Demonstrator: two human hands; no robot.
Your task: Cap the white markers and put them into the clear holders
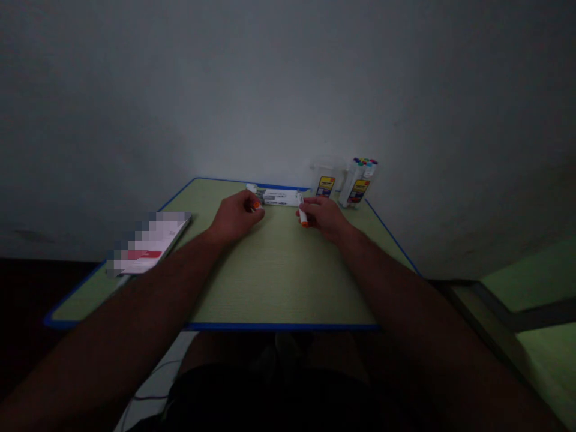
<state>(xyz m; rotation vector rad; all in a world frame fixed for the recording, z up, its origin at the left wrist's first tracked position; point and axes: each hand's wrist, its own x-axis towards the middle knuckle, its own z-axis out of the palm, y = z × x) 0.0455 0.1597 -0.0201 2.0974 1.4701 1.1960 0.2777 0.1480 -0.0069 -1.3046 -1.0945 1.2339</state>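
My right hand [324,215] is closed around a white marker [302,211], its orange end pointing down towards me. Between the fingertips of my left hand [236,215] is a small orange and white piece [257,206] that looks like a marker cap; the fingers partly cover it. The two hands are apart, both above the far half of the table. Just behind them lie several white markers [281,197] with dark print, side by side, partly hidden by my hands.
A clear plastic container [327,174] and a clear holder full of colour-capped markers [359,183] stand at the back right of the blue-edged table [279,282]. At the left lies a flat booklet or tablet [150,243], partly blurred. The wall [270,90] rises behind.
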